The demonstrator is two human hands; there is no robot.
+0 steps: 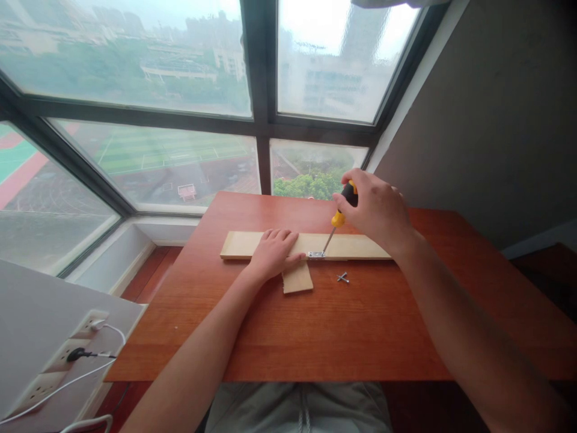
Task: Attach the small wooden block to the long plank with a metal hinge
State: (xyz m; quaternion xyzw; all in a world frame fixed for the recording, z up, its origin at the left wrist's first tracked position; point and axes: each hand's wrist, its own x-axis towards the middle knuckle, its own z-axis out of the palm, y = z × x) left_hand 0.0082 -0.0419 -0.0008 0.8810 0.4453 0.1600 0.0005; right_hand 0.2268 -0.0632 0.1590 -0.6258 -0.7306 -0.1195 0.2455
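Note:
My right hand (378,204) is closed around the black and yellow handle of a screwdriver (338,218), tilted with its shaft pointing down and left. Its tip meets a small metal bracket (316,255) at the near edge of a long pale wooden board (351,245). My left hand (276,249) lies flat on the board, left of the bracket, fingers stretched out and holding nothing. From beneath that hand a short wooden piece (297,278) sticks out toward me. A few loose screws (343,278) lie crossed on the table to the right of it.
The reddish-brown wooden table (324,337) stands against large dark-framed windows (259,78). On the low wall at left, power sockets (58,355) hold plugs with white and black cables (115,331). A grey wall (487,120) slopes at the right.

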